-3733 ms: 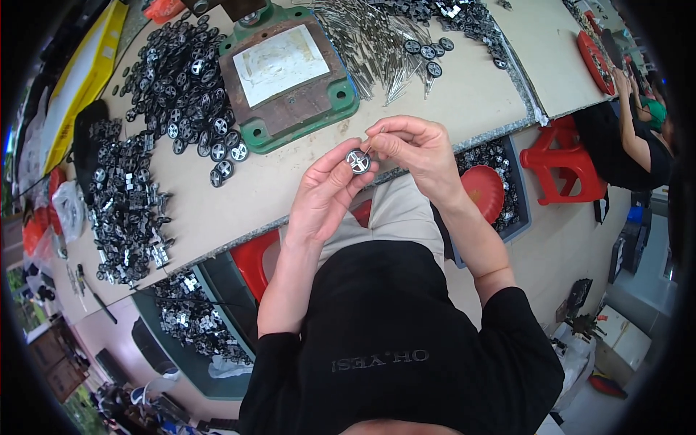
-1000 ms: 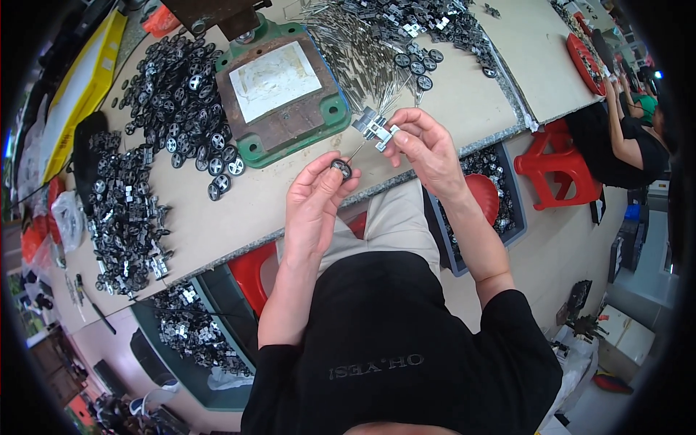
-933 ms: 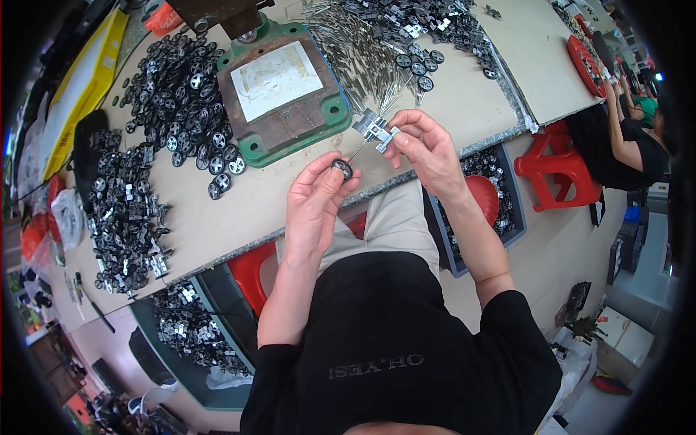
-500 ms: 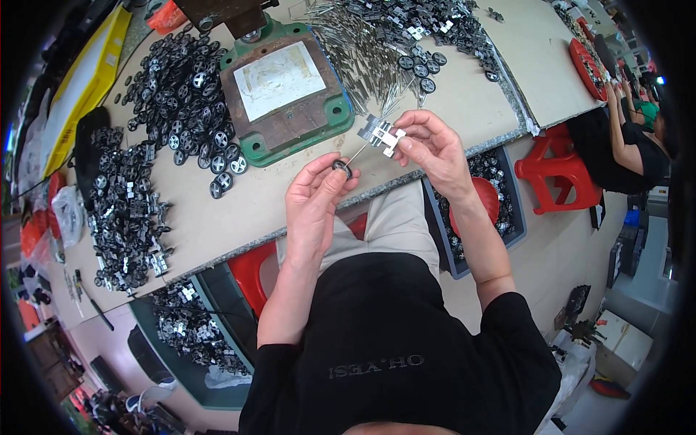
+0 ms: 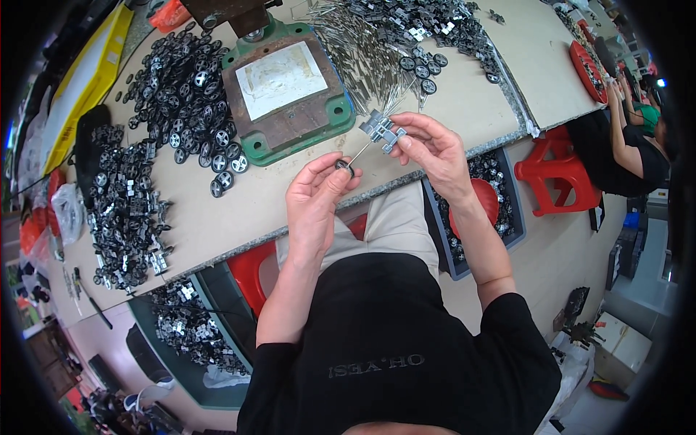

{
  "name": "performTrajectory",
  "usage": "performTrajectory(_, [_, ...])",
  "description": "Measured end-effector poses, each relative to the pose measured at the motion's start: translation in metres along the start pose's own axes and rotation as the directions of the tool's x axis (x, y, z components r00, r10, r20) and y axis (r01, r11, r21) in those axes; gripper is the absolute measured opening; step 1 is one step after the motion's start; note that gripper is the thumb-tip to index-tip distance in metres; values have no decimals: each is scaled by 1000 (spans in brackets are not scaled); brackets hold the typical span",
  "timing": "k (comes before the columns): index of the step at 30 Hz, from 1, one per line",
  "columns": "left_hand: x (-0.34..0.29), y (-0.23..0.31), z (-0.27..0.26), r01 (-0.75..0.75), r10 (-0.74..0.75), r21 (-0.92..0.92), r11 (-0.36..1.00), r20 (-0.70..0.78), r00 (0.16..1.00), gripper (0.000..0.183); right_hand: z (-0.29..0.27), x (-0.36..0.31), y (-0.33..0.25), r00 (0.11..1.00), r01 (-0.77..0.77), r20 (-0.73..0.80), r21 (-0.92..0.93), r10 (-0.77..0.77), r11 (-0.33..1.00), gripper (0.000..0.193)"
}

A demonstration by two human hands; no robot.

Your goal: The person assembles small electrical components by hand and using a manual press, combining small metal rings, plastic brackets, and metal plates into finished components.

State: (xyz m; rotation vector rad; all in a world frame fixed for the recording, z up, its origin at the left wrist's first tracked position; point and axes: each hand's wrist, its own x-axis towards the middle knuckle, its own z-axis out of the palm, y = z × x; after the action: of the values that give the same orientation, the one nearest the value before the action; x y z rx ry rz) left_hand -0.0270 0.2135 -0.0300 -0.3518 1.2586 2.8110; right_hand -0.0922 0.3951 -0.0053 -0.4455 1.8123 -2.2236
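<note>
Between the fingertips of my left hand (image 5: 317, 192) is a small black wheel (image 5: 344, 168). A thin metal axle rod (image 5: 360, 154) sticks out of that wheel, up and to the right. My right hand (image 5: 433, 156) pinches a small grey metal bracket (image 5: 381, 132) by its right end. The rod's upper tip meets the bracket's lower left side; whether it has entered a hole I cannot tell. Both hands are held just above the near edge of the table, in front of the green press.
A green press base (image 5: 290, 87) with a white plate stands at the back. Loose wheels (image 5: 192, 94) lie left of it, metal rods (image 5: 362, 58) right. Assembled wheel pieces (image 5: 127, 210) are heaped at far left. A grey bin (image 5: 511, 217) and red stool (image 5: 554, 174) stand right.
The bracket has tilted slightly in my right hand and no longer catches the light. Both hands have shifted very little, and the wheel and rod stay in my left hand.
</note>
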Motion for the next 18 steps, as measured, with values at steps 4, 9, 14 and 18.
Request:
performTrajectory(4, [0,-1,1,-8,8,13,1000,-2,1000,26,2,-1,-1,1000,-3,-15,-24,3,1000,28])
performTrajectory(9, [1,0,-3,53,-53,-68,996,4,999,25,0,-3,2,999,38,3,-12,-38,999,28])
performTrajectory(14, [0,2,-3,179,-171,-202,963,56,984,24,3,-5,5,999,46,-21,-37,-47,998,28])
performTrajectory(18, [-3,-1,3,7,-6,18,1000,-14,1000,23,2,-6,2,998,56,1,-48,-56,997,29])
